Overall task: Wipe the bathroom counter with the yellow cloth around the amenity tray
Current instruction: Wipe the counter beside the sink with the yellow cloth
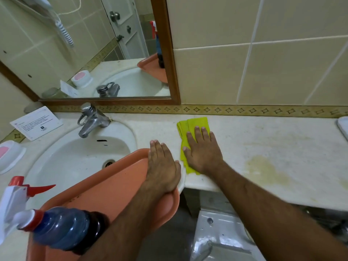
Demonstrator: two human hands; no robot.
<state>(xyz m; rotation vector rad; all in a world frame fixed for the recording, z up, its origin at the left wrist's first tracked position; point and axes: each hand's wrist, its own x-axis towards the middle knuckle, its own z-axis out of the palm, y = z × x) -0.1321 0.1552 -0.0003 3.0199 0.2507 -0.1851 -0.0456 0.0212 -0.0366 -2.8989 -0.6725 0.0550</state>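
A folded yellow cloth (194,125) lies on the pale marble counter (263,144), right of the sink. My right hand (202,151) presses flat on the cloth, fingers spread toward the wall. The salmon-pink amenity tray (105,189) sits tilted over the front of the sink. My left hand (162,164) rests palm-down on the tray's right rim, fingers reaching onto the counter. A blue spray bottle (60,227) with a white and red trigger stands in the tray at the near left.
A white basin (75,159) with a chrome tap (90,119) fills the left. A printed card (35,122) and a soap dish (9,153) sit at far left. Yellowish stains (263,170) mark the counter at right. A white object (343,127) is at the right edge. A mirror (84,48) hangs above.
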